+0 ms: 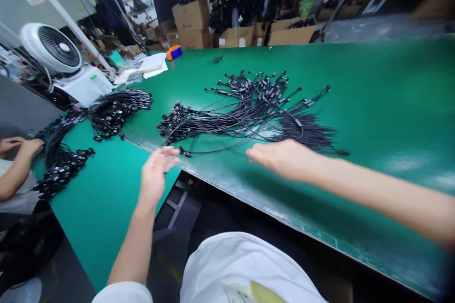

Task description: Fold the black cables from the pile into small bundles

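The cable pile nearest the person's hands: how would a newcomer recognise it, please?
Start from the long green table. Just beyond the person's left hand and right hand lies a black cable pile. Unlike the two curved bundles farther left, its far ends splay out loosely.

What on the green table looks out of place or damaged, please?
Some small black pieces look stray: they lie toward the far edge, apart from the large cable pile. I see no clear damage.
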`<state>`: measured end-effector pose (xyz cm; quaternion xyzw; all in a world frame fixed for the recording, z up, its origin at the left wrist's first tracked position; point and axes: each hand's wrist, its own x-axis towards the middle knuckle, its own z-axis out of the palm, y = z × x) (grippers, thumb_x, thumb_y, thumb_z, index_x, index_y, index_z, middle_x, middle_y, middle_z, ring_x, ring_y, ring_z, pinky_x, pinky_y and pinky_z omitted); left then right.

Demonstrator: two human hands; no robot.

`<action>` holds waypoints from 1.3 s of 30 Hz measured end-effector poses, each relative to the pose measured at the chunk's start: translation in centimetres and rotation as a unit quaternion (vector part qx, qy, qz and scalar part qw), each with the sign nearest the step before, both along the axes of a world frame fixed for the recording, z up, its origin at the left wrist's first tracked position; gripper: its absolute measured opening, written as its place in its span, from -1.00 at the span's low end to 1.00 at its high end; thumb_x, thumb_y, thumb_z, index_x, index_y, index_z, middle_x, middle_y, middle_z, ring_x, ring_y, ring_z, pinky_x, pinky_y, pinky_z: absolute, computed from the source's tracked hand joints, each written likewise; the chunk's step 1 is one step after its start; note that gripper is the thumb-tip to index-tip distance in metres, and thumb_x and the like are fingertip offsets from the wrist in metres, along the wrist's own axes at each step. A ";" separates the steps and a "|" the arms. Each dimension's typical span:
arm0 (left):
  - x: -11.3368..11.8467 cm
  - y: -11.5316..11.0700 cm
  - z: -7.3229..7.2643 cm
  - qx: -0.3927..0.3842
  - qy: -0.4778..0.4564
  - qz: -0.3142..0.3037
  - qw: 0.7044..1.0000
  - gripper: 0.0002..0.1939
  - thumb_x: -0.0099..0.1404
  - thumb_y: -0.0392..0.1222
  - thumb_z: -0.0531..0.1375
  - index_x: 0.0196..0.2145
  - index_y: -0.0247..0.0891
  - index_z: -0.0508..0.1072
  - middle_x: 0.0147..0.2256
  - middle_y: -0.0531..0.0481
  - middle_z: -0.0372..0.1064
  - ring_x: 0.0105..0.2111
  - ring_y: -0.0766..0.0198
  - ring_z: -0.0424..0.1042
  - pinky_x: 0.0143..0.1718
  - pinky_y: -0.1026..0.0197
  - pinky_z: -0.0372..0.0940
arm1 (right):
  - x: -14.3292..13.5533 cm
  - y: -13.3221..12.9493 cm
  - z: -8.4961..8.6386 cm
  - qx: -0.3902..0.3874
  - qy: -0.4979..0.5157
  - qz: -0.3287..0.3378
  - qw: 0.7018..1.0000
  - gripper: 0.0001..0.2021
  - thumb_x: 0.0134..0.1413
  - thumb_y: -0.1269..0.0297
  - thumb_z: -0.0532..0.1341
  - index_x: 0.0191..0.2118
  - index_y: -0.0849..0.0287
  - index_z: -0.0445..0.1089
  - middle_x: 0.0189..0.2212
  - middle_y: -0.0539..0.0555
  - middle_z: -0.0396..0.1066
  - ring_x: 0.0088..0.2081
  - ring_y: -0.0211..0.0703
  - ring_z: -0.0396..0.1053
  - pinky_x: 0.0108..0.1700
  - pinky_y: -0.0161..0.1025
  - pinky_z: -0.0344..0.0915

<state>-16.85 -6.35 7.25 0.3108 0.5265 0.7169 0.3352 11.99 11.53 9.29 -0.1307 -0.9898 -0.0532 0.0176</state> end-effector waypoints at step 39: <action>3.2 3.1 0.0 0.005 -0.432 -0.161 0.887 -0.73 0.47 -0.39 -0.03 -0.04 -0.55 0.41 -0.59 0.21 0.03 -0.72 0.63 0.07 -0.68 0.60 0.06 | 8.8 3.7 -9.8 -0.053 0.297 -0.148 0.942 -0.60 0.29 0.20 0.01 0.16 -0.29 0.36 -0.09 0.01 0.52 -0.02 0.13 0.49 -0.14 0.03 0.49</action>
